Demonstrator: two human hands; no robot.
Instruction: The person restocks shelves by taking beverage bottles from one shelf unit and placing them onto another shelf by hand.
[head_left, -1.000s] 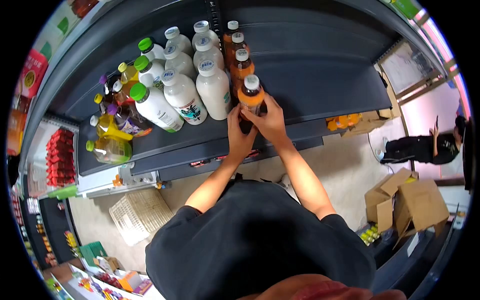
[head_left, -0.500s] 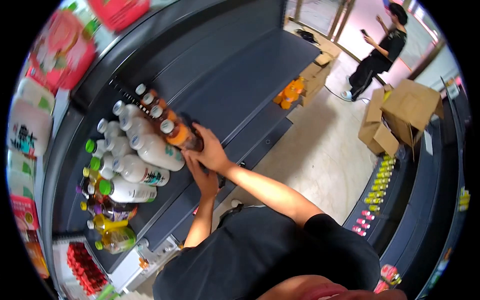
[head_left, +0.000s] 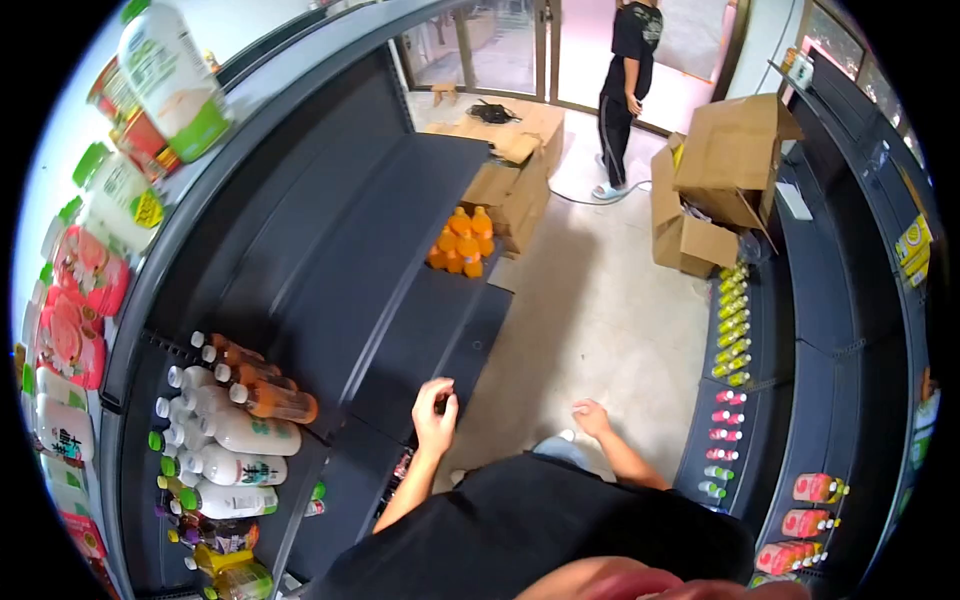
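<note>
Head view: orange-labelled bottles (head_left: 279,402) set on shelf (head_left: 375,255), hands off them.
From where I stand, row looks done: bottles upright beside white bottles (head_left: 258,433). Left hand (head_left: 434,425) near shelf edge, fingers loosely curved, holding nothing; right hand (head_left: 593,416) over the floor (head_left: 575,320), half-curled, nothing visible in it. What's left, can't tell; contents of open cartons (head_left: 728,160) mostly hidden.

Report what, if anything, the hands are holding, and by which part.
Nothing appears to be held: the left hand is loosely curled with a gap between thumb and fingers, and the right hand, seen against the floor, looks empty.
</note>
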